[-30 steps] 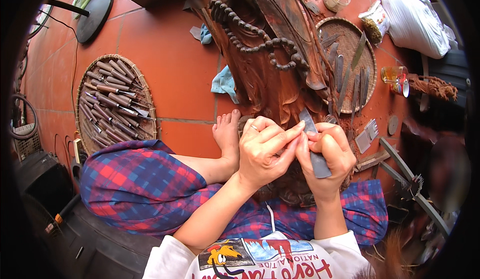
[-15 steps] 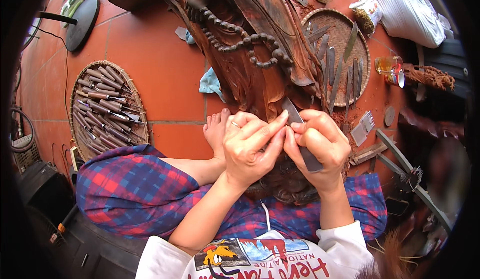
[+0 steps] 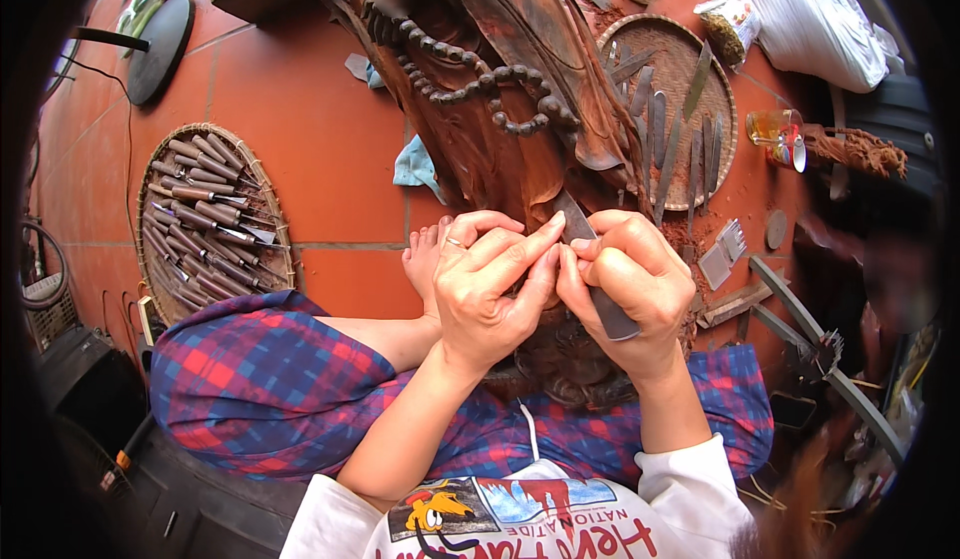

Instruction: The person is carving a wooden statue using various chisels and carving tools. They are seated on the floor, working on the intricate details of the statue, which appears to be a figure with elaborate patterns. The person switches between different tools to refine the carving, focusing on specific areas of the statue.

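A dark wooden carving, with a carved string of beads across it, lies tilted from the far middle down to my lap. Between my hands is a flat grey metal scraper, its upper end against the brown wood. My right hand wraps round its lower part, thumb pressed on its face. My left hand is closed too, the tips of index finger and thumb at the scraper's left edge. The fingers partly hide the scraper's middle and the wood beneath.
At left, a round woven tray holds several wooden-handled chisels. Another woven tray at far right carries flat metal blades. A blue cloth, a brush, a glass and a metal clamp surround the carving on the tiled floor.
Both hands and the scraper have shifted very slightly in the picture, up and to the left. Their grip looks the same.
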`<state>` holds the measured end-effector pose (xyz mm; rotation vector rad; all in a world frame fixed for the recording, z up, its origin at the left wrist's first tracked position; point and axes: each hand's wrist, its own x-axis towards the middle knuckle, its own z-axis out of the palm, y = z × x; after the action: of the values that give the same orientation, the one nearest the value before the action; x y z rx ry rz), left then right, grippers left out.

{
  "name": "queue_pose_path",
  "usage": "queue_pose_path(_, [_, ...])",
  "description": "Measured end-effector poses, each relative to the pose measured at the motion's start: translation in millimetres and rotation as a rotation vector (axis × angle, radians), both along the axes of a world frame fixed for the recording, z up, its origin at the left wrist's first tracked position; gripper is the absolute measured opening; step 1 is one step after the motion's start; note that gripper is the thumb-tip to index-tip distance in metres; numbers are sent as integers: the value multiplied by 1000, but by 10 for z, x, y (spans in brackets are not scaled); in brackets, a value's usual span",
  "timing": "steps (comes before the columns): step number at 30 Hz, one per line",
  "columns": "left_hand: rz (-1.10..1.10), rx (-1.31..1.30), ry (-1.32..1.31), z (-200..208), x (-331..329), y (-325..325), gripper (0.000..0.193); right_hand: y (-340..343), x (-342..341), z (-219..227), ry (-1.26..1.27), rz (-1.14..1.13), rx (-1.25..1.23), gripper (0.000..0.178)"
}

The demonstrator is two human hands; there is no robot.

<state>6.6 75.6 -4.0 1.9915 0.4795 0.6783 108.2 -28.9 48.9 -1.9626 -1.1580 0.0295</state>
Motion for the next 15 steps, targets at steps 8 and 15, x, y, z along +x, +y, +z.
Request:
queue_pose_path(8, [-60,9,-36,1,-9,-35,33,-151,-16,5,4,-1,27,18])
queue_pose_path(15, [-86,188,11,-30,-7,-135,40,-339,265,37,129,43,0,21])
